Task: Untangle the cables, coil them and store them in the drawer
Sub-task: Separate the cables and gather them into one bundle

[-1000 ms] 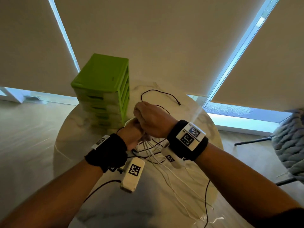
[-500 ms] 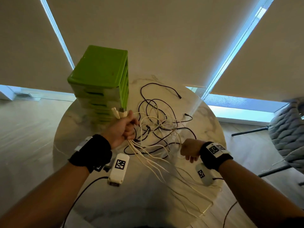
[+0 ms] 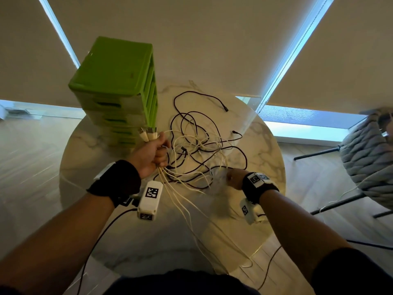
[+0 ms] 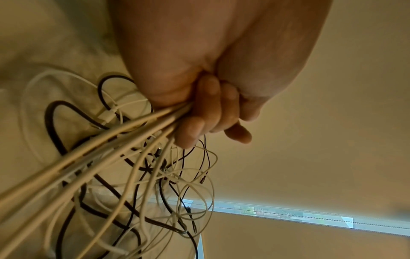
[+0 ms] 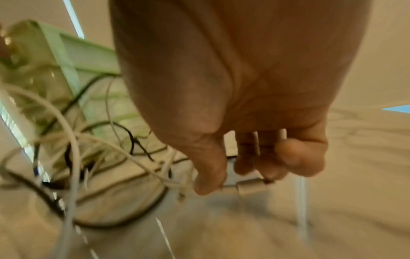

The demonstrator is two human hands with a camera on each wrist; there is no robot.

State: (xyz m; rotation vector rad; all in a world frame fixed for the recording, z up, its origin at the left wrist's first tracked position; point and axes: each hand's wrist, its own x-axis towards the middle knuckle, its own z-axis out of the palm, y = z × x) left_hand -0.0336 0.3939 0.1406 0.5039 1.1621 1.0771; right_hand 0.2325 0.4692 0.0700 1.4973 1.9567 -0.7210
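A tangle of black and white cables (image 3: 202, 150) lies on the round marble table (image 3: 102, 150). My left hand (image 3: 153, 154) is raised above the table and grips a bundle of white cables (image 4: 142, 129); their plug ends (image 3: 148, 134) stick up out of the fist. The strands trail down toward me over the table's near edge. My right hand (image 3: 232, 178) is low at the right side of the tangle. In the right wrist view its thumb and fingers pinch a white cable plug (image 5: 250, 188). The green drawer unit (image 3: 119, 86) stands at the back left, its drawers closed.
A grey knitted chair (image 3: 368, 154) stands to the right of the table. Window blinds hang close behind the table. One black cable end (image 3: 225, 108) lies apart near the far edge. White cable strands hang off the near right edge.
My right hand left the left hand, swung down and right to the edge of the tangle and took a white plug. The left hand stayed raised with its bundle.
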